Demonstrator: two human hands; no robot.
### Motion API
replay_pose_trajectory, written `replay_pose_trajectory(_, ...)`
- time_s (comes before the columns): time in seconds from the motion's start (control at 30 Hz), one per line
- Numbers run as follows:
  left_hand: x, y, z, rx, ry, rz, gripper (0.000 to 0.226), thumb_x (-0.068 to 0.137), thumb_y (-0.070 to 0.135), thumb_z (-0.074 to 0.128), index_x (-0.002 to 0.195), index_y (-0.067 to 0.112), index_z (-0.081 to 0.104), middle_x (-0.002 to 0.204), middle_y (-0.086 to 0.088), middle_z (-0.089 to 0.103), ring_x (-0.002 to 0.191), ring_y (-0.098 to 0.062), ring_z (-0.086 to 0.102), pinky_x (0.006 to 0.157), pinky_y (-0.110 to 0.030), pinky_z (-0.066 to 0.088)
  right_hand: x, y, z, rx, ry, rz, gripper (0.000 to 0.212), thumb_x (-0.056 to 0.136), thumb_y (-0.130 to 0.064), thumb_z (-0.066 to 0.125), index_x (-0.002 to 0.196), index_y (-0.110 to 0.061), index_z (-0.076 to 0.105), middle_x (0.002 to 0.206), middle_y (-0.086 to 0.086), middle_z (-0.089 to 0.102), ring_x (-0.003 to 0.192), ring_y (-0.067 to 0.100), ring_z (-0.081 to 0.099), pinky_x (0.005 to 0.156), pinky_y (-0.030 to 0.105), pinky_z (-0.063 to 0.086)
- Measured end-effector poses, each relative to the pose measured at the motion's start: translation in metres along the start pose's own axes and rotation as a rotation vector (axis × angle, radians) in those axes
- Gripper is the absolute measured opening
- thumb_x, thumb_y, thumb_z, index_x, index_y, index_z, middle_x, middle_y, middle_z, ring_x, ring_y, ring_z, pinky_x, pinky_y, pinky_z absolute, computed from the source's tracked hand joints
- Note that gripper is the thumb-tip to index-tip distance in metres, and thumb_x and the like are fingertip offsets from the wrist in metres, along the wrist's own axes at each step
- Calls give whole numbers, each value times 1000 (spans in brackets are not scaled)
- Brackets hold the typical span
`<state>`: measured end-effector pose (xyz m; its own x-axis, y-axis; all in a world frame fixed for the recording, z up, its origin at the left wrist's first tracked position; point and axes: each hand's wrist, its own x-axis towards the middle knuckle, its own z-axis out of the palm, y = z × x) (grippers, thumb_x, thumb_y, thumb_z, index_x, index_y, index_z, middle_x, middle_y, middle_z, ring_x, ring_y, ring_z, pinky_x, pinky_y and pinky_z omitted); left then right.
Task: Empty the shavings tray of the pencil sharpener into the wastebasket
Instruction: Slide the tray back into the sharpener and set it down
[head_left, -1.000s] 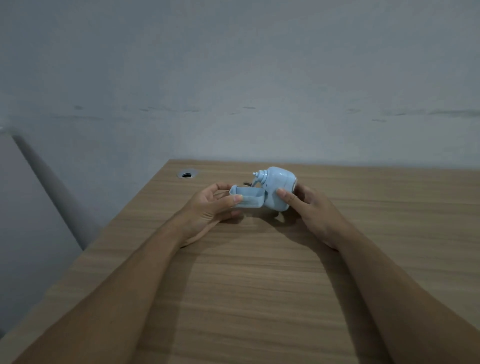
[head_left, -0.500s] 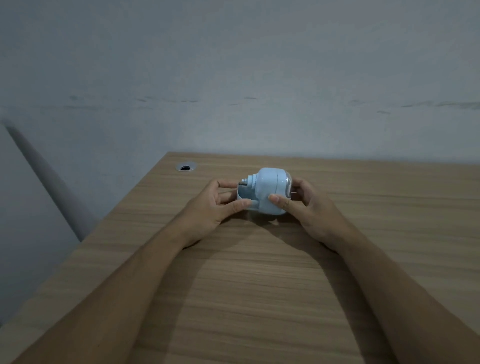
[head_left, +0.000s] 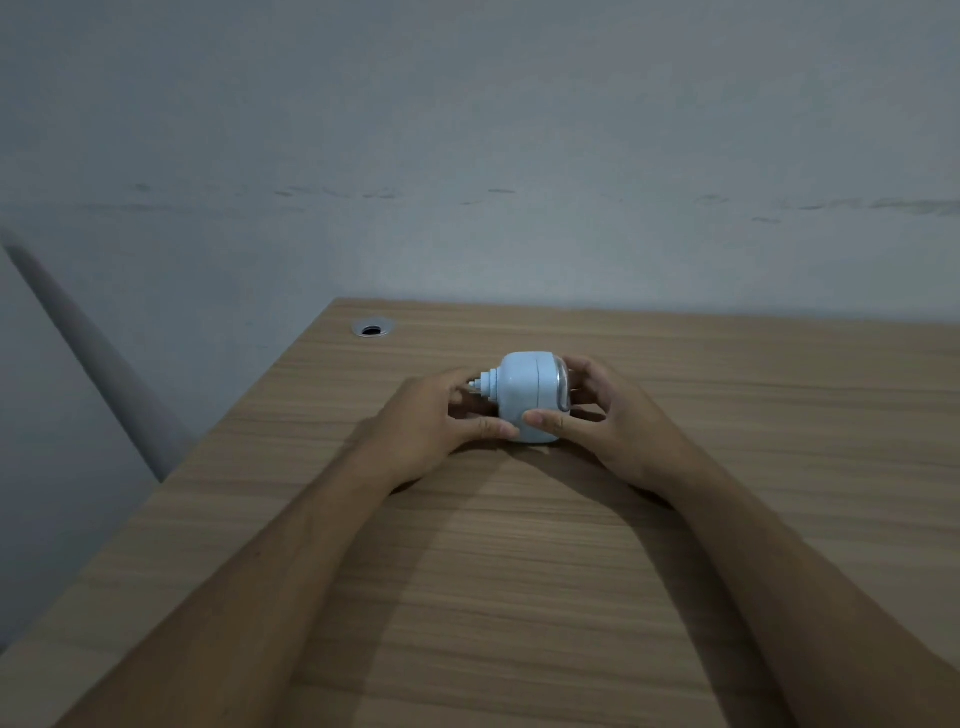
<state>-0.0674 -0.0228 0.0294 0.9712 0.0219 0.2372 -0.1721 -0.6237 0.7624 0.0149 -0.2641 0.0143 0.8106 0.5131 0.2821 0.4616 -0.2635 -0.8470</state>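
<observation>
Centre frame, gripping sharpener (head_left: 527, 397) between left hand (head_left: 434, 423) and right hand (head_left: 605, 421), both clasped on it; steadying, then easing tray squarely.

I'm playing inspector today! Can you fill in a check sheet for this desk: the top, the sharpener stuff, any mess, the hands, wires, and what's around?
Surface: wooden desk, bare around the hands.
Job's things: light blue pencil sharpener standing on the desk; no tray sticking out; wastebasket not in view.
Clutter: nothing seen.
Grippers: left hand and right hand both touch the sharpener, one on each side.
Cables: nothing seen; a cable hole sits at the far left corner.
Surroundings: plain grey wall behind the desk.
</observation>
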Motion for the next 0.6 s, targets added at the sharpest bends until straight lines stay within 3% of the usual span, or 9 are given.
replay_pose_trajectory(0.07, 0, -1, -3, -2, 65, -3, 67, 73, 43, 100, 135, 37, 77, 95, 7, 87, 85, 5, 78, 88, -30, 63, -1, -1, 0, -42, -2, -10, 71, 88, -43, 93, 152, -34, 62, 134, -12, 79, 123, 2, 76, 110, 31, 62)
replay_pose_trajectory(0.13, 1, -4, -4, 69, 84, 0, 63, 71, 52, 99, 130, 41, 80, 84, -4, 78, 70, -1, 65, 74, -35, 57, -3, -4, 1, -77, -13, -24, 72, 89, -42, 92, 153, -33, 60, 135, -15, 77, 123, -2, 74, 110, 28, 61)
replay_pose_trajectory(0.27, -1, -7, -2, 95, 73, -30, 71, 64, 77, 89, 130, 52, 76, 108, 4, 67, 101, -12, 71, 90, -40, 61, -5, -3, 3, -142, -53, -32, 80, 88, -44, 92, 158, -33, 55, 141, -19, 72, 130, -3, 70, 114, 34, 59)
replay_pose_trajectory(0.4, -1, -12, 8, -88, 23, -36, 51, 86, 39, 93, 134, 31, 79, 118, 12, 81, 110, -1, 77, 95, -23, 59, -4, 1, 4, -159, -13, -11, 78, 87, -48, 92, 155, -31, 58, 140, -20, 73, 127, -4, 71, 112, 32, 60)
replay_pose_trajectory(0.6, 32, -14, 18, -283, 125, -53, 39, 96, 33, 84, 133, 25, 79, 115, 8, 86, 107, -5, 82, 98, -25, 65, 30, 12, 6, -9, 125, -22, 67, 92, -37, 91, 151, -24, 62, 137, -13, 75, 126, -1, 73, 104, 24, 63)
